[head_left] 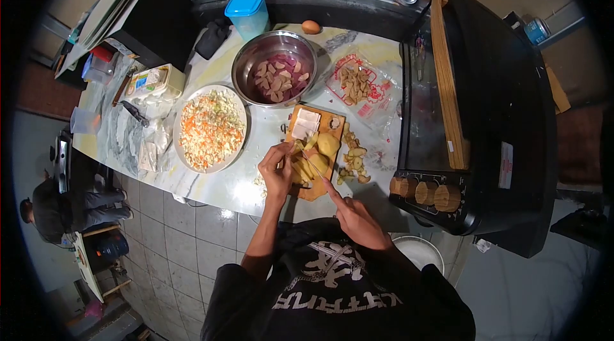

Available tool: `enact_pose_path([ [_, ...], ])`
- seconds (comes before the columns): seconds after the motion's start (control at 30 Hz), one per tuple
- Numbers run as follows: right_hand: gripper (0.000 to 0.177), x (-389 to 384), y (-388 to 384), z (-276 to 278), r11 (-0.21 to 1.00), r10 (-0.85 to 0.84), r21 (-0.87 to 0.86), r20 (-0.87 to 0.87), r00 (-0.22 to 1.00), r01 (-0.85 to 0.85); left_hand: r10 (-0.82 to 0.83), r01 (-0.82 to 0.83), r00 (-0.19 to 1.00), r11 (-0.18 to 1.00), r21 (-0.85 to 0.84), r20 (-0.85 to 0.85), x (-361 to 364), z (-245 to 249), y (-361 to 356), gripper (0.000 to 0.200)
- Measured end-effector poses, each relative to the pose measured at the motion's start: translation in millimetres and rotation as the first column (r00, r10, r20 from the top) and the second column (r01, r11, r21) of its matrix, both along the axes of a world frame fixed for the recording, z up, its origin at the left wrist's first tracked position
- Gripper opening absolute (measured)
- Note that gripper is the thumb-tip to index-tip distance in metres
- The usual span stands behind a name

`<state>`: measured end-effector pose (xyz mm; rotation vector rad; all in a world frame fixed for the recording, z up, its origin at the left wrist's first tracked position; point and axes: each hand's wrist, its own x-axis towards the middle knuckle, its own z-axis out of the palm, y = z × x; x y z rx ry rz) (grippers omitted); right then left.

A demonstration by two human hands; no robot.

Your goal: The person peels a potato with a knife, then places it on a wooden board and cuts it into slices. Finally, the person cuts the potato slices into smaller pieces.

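Observation:
A wooden cutting board (327, 117) lies near the front edge of the counter, with peeled yellow potatoes (329, 143) and cut potato strips on it. My right hand (358, 218) grips a knife (314, 163), its thin blade slanting over the potatoes. At the board's left side, my left hand (277, 166) is closed, fingertips pinching what looks like a piece of potato beside the blade; the fingers partly hide it. Pale pink slices (306, 122) lie at the board's far end. Potato peelings (354, 157) are heaped along its right side.
Left of the board stands a plate of chopped vegetables (211, 130). Behind are a steel bowl (240, 79) of sliced food, a blue-lidded container (247, 12), an egg (311, 27) and a plastic bag (377, 95) with brownish pieces. A black oven (492, 104) borders the right; another person (61, 213) is far left.

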<state>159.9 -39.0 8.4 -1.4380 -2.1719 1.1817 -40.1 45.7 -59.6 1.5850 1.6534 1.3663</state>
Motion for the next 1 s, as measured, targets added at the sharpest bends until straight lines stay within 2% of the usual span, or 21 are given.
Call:
enact_pose_path([
  [0.1, 0.079, -2.2, -1.6, -1.8, 0.999, -0.039, -0.036, -0.04, 0.998, 0.038, -0.004, 0.004, 1.0, 1.0, 0.001, -0.005, -1.4, -3.5, 0.3, 0.022],
  [0.17, 0.082, -2.9, -1.1, 0.9, 0.999, -0.004, -0.036, 0.032, 0.999, 0.005, -0.003, 0.003, 1.0, 1.0, 0.01, 0.001, -1.5, -6.0, -0.4, 0.022],
  [0.3, 0.081, -3.3, -2.8, 3.0, 1.0, -0.012, 0.001, 0.013, 1.0, 0.012, 0.026, -0.026, 1.0, 1.0, -0.002, 0.017, 0.5, -5.8, -1.3, 0.024],
  [0.53, 0.082, -4.2, -3.9, 3.6, 0.999, -0.019, -0.041, 0.086, 0.996, 0.022, 0.012, -0.012, 1.0, 1.0, 0.015, -0.017, 1.0, 0.7, -4.6, 0.037],
  [0.7, 0.084, -4.4, -2.6, 5.2, 0.996, -0.024, -0.083, 0.116, 0.993, 0.033, 0.015, -0.013, 0.999, 0.999, 0.047, -0.037, 2.6, 0.6, -3.0, 0.038],
  [0.83, 0.084, 2.4, -4.4, 1.4, 0.996, 0.021, -0.088, 0.162, 0.987, -0.007, 0.029, -0.029, 1.0, 0.999, 0.037, -0.002, 7.0, 4.8, -4.9, 0.037],
  [1.0, 0.083, 6.5, -0.7, -9.6, 0.995, 0.051, -0.089, 0.181, 0.982, -0.035, 0.005, -0.003, 0.999, 1.0, 0.031, -0.038, 6.0, 1.2, -7.1, 0.042],
])
